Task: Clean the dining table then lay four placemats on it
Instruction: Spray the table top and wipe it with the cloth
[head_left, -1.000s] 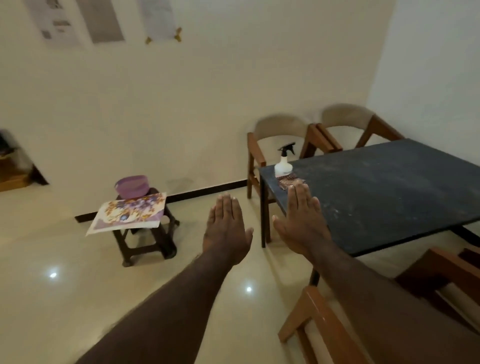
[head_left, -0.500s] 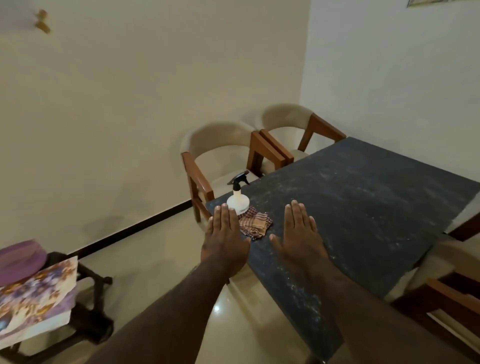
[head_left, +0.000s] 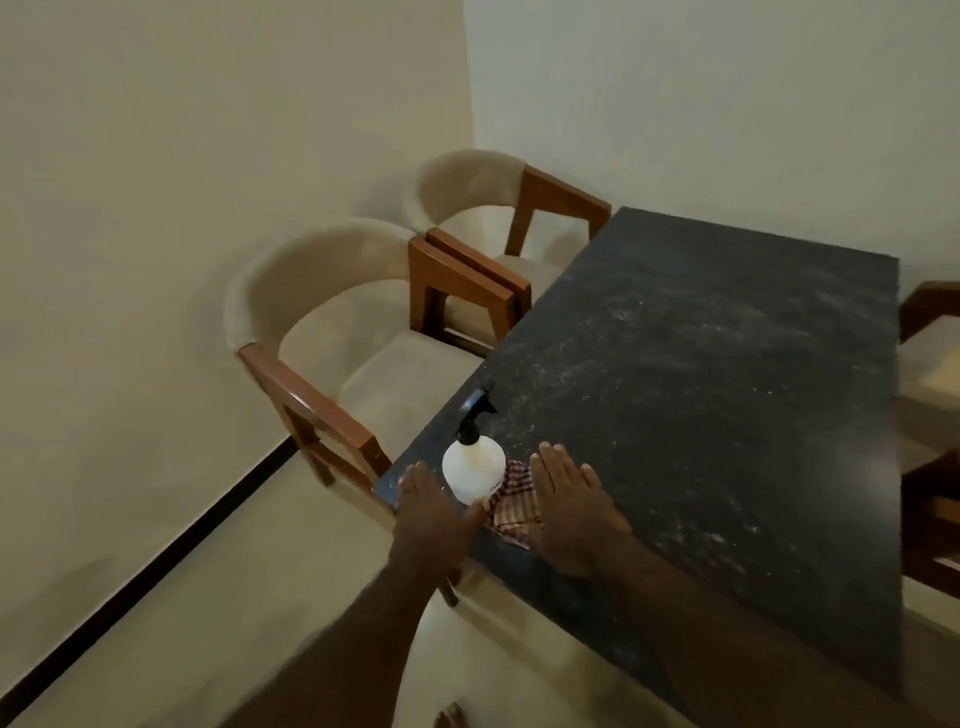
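A dark stone dining table (head_left: 701, 374) fills the right half of the view, its top smeared with pale dust. On its near left corner stands a white spray bottle (head_left: 474, 470) with a black trigger head. A checked brown cloth (head_left: 515, 504) lies folded just right of the bottle. My left hand (head_left: 431, 512) is stretched flat over the table corner, left of the bottle. My right hand (head_left: 571, 506) is stretched flat over the table, just right of the cloth. Neither hand holds anything. No placemats are in view.
Two beige padded chairs with wooden arms (head_left: 332, 343) (head_left: 498, 208) stand along the table's left side by the wall. Another wooden chair (head_left: 930, 364) shows at the right edge. Pale tiled floor (head_left: 208, 623) lies in front of the table.
I have come closer to the table and turned right; the stool with placemats has left the view. Both flat hands now sit on either side of the bottle and cloth.
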